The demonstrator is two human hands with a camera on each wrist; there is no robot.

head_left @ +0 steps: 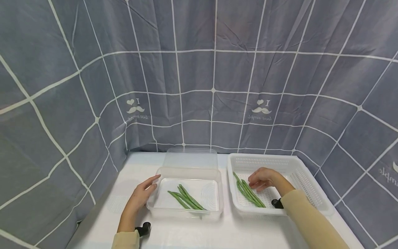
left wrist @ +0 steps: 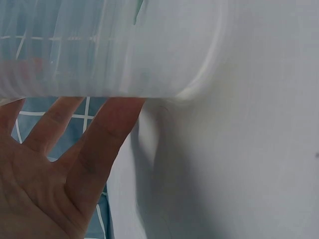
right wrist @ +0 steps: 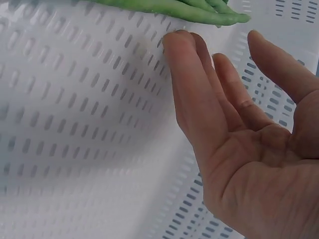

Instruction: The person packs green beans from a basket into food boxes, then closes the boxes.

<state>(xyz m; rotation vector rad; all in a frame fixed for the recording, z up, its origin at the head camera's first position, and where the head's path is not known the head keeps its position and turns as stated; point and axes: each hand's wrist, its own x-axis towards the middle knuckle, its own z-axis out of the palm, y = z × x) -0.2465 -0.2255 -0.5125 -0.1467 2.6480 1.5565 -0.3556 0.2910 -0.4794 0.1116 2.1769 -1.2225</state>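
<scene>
Several green beans lie in a clear plastic box left of centre. At that box's left wall is my left hand, fingers spread and extended; the left wrist view has the fingers up against the wall, their tips hidden behind it. In the white perforated basket to the right, more green beans lie in a loose bunch. My right hand hovers inside this basket just right of them. In the right wrist view its fingers are loosely bent, hold nothing, and stop just short of the beans.
Behind the box lies a clear lid. Box, lid and basket stand on a white tabletop. A grey curtain with white grid lines hangs around the back and sides. Black wrist devices show at both sleeves.
</scene>
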